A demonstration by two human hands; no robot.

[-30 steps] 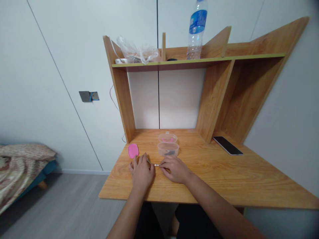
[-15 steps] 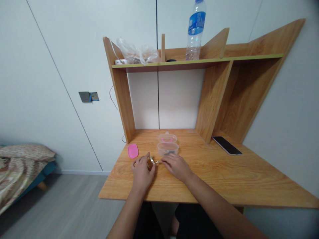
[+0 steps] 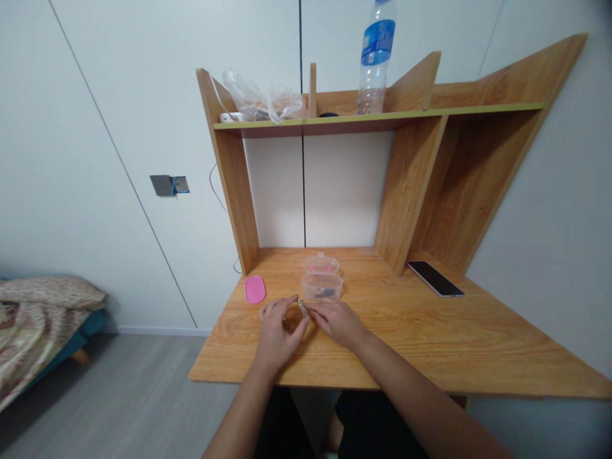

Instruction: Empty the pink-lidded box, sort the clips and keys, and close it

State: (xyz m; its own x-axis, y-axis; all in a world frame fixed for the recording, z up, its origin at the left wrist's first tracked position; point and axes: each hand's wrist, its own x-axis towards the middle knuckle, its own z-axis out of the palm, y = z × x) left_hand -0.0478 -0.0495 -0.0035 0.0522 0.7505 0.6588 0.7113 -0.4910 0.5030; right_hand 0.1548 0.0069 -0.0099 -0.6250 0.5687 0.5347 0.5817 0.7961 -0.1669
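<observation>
Over the front part of the desk, my left hand (image 3: 281, 330) is closed in a curved pinch. A small shiny metal piece (image 3: 303, 308), gold and silver in tone, stands tilted between its thumb and fingertips. My right hand (image 3: 338, 320) is closed too, its thumb and forefinger pinched against the right side of that piece. The fingers hide much of it, so its exact kind does not show. Just behind my right hand is a clear plastic case (image 3: 321, 288) with its lid folded back. A dark item (image 3: 326, 293) lies in it, and something pink (image 3: 321, 268) shows in the lid.
A pink tray-like lid (image 3: 255, 289) lies on the wooden desk (image 3: 421, 344) at left. To the right, a phone (image 3: 435, 278) lies beside the shelf upright. The shelf (image 3: 335, 124) above carries a plastic bag (image 3: 262, 99) and a water bottle (image 3: 376, 60).
My left hand has shifted slightly right and turned the metal piece to a narrow, edge-on view. The gap between the hands has closed, and the thin gold end at my right fingertips is hidden.
</observation>
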